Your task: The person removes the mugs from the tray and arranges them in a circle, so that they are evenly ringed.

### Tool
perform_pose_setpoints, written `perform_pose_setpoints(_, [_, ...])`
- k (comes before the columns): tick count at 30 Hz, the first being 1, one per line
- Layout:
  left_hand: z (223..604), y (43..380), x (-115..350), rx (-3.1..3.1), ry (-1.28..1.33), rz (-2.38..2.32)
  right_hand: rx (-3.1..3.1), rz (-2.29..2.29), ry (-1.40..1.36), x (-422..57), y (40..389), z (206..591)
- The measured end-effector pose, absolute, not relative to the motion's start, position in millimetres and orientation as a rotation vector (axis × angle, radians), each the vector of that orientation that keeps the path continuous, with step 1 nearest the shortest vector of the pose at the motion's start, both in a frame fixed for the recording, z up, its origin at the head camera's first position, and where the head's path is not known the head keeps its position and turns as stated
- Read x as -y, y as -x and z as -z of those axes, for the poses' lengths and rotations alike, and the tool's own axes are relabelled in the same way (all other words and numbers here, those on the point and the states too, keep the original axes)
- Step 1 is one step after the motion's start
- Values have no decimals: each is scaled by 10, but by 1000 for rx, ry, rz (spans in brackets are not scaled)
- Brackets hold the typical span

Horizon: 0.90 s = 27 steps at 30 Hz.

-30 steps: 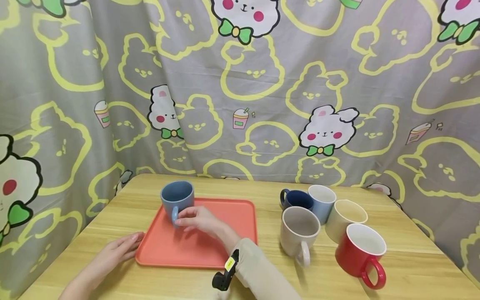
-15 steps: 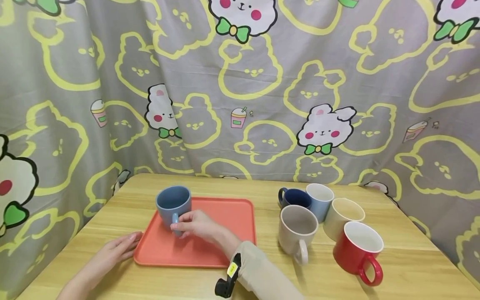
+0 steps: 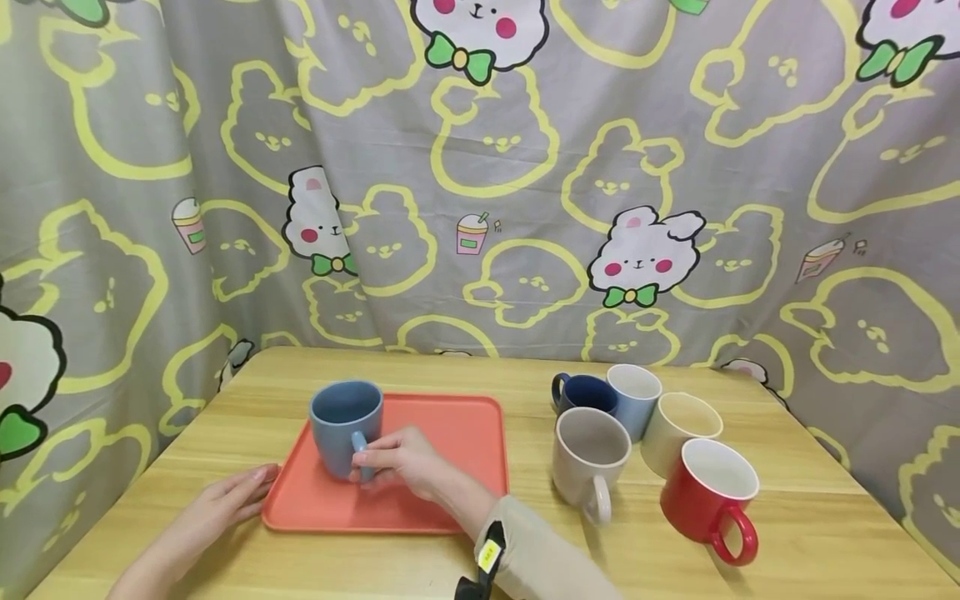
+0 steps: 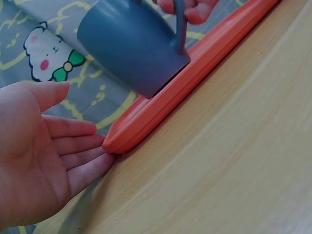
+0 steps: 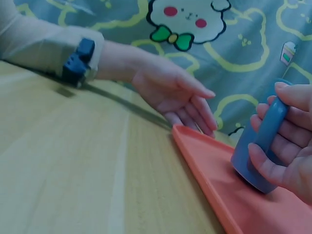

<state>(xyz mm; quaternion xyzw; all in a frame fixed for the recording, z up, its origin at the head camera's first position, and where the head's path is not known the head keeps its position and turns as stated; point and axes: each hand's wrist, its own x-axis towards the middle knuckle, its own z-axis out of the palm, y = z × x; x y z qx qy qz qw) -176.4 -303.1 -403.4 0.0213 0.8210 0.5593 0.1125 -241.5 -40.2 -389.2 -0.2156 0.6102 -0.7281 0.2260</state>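
A blue mug (image 3: 341,425) is over the left part of the coral-red tray (image 3: 450,521). My right hand (image 3: 408,462) grips its handle, with the fingers curled round it in the right wrist view (image 5: 292,131). The mug's base is low over the tray floor; whether it touches cannot be told. At the tray's left edge is my left hand (image 3: 225,504), its fingers straight. In the left wrist view those fingertips (image 4: 105,148) touch the tray's corner (image 4: 117,144).
Right of the tray stand several mugs: navy (image 3: 588,393), pale blue (image 3: 632,404), cream (image 3: 667,446), light grey (image 3: 581,467) and red (image 3: 693,504). They sit close together on the wooden table (image 3: 337,567). A patterned curtain (image 3: 420,125) hangs behind.
The blue mug, held by its handle in my right hand, has come nearer over the tray, and its handle has turned a little rightward. My left hand stays at the tray's edge.
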Motion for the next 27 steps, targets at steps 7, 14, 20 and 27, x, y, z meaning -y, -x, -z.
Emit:
perform_pose_setpoints(7, [4026, 1771, 3027, -2417, -47, -1622, -1548, 2077, 605, 168, 2282, 3778])
perform_pose_setpoints(14, [4060, 1775, 3050, -2425, -108, -1611, -1459, 2129, 705, -210, 2129, 3594])
perform_pose_setpoints(20, [4072, 1777, 3066, -2364, -138, -1661, -1425, 2170, 876, -595, 2017, 3432])
perform_pose_setpoints(27, [4065, 1778, 3075, -2413, -95, -1621, -1501, 2200, 974, -1061, 1884, 3178])
